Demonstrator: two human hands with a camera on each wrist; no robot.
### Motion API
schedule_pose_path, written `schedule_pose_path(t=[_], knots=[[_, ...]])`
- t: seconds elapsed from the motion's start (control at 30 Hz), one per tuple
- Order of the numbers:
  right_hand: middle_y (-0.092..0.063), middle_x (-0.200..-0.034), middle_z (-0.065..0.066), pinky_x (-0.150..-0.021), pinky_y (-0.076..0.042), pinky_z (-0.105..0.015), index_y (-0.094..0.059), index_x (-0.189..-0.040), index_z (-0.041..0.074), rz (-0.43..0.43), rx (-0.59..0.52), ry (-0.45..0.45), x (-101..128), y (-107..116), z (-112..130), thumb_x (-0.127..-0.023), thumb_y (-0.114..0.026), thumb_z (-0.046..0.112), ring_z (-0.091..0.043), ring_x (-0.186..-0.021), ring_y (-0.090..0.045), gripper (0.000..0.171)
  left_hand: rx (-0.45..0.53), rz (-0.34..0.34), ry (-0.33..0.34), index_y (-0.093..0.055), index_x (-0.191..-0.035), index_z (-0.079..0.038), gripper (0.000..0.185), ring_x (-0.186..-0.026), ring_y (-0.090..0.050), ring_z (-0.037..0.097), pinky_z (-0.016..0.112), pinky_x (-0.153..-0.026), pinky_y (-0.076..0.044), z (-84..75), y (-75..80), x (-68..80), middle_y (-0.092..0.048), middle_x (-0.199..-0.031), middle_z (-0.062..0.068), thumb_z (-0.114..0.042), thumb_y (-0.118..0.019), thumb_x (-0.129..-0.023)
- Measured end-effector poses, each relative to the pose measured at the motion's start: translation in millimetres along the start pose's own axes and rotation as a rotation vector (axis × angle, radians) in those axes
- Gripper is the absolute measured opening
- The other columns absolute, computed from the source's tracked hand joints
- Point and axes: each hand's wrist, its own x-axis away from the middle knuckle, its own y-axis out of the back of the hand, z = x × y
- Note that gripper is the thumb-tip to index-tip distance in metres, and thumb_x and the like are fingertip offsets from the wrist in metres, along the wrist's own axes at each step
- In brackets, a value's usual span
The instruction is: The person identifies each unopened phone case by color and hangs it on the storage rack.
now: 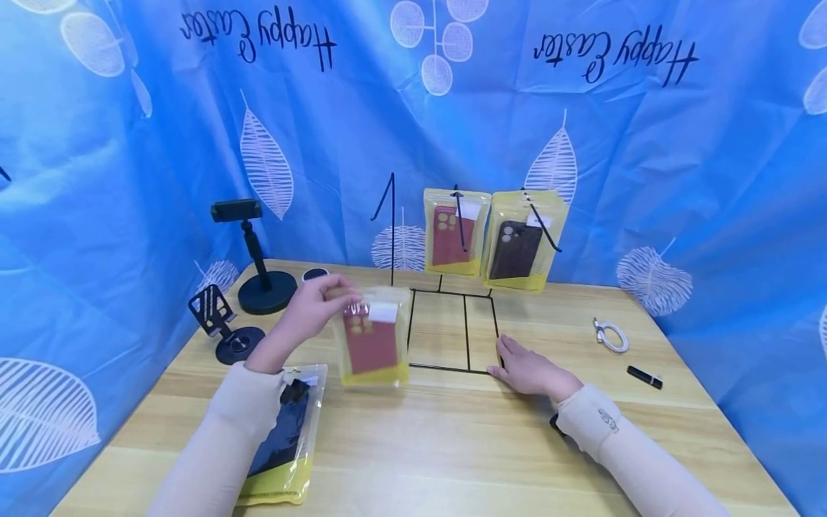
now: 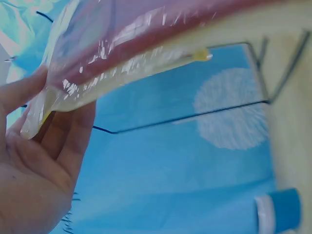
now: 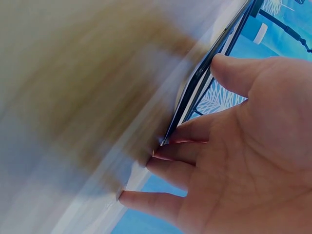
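My left hand [image 1: 316,305] pinches the top edge of a clear-and-yellow pouch with a red phone case [image 1: 372,345] in it, held upright above the table. The left wrist view shows the thumb on one side of the pouch [image 2: 97,92] and fingers on the other. At the front right corner of a black wire display rack [image 1: 467,330], my right hand [image 1: 531,370] rests with fingers extended, touching the base wire [image 3: 183,105] and tabletop. Another red-case pouch [image 1: 452,240] hangs on the middle hook, and pouches with a dark case in front [image 1: 517,251] hang on the right one.
The rack's left hook [image 1: 382,197] holds nothing. A pouch with a dark case [image 1: 284,431] lies under my left forearm. Two black phone stands [image 1: 268,291] and a white-rimmed round object [image 1: 315,274] stand left. A white cable [image 1: 610,336] and a black stick [image 1: 644,377] lie right.
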Motion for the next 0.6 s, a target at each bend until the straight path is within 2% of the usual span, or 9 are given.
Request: schedule_pose_path(t=[0.1,0.17,0.33,0.47,0.6], knots=[[-0.016,-0.161,-0.032,-0.119,-0.026,-0.058,-0.021,-0.153,-0.010,-0.001,0.002,0.004,0.6,0.3,-1.8,-0.105,-0.041,0.044,-0.045,-0.149,-0.020,0.074,0.017,-0.092,-0.039,-0.069,-0.103,-0.006,0.027,-0.078,-0.060,0.022,0.024,-0.061,-0.049,-19.4,2.9,-15.8,-0.071,-0.101,0.014,-0.032,-0.066,-0.096],[-0.016,-0.161,-0.032,-0.119,-0.026,-0.059,-0.021,-0.153,-0.010,-0.002,0.006,0.007,0.1,0.6,-1.8,-0.106,-0.041,0.044,-0.045,-0.149,-0.020,0.075,0.046,-0.145,-0.063,-0.069,-0.103,-0.006,0.030,-0.084,-0.062,0.020,0.022,-0.065,-0.051,-30.7,6.9,-25.4,-0.070,-0.102,0.014,-0.035,-0.066,-0.095],[-0.016,-0.160,-0.032,-0.119,-0.026,-0.060,-0.021,-0.153,-0.010,0.001,0.005,0.004,0.0,-0.2,-2.8,-0.105,-0.040,0.044,-0.046,-0.149,-0.020,0.075,0.121,-0.254,-0.139,-0.067,-0.104,-0.004,0.031,-0.084,-0.066,0.019,0.021,-0.068,-0.057,-52.0,16.9,-43.8,-0.070,-0.103,0.015,-0.034,-0.068,-0.094],[-0.016,-0.161,-0.032,-0.119,-0.026,-0.059,-0.020,-0.153,-0.010,0.005,0.006,0.001,-0.4,-0.9,-2.9,-0.105,-0.040,0.046,-0.045,-0.149,-0.020,0.076,0.151,-0.281,-0.154,-0.064,-0.103,-0.004,0.032,-0.085,-0.064,0.022,0.021,-0.068,-0.057,-57.2,22.3,-52.2,-0.067,-0.103,0.015,-0.034,-0.069,-0.093],[-0.017,-0.160,-0.032,-0.119,-0.026,-0.059,-0.020,-0.153,-0.010,0.008,0.009,0.005,-0.8,-0.9,-1.7,-0.105,-0.040,0.046,-0.045,-0.149,-0.020,0.076,0.143,-0.270,-0.117,-0.064,-0.103,-0.006,0.032,-0.088,-0.063,0.023,0.022,-0.071,-0.057,-53.0,23.4,-58.9,-0.066,-0.105,0.015,-0.036,-0.069,-0.093]])
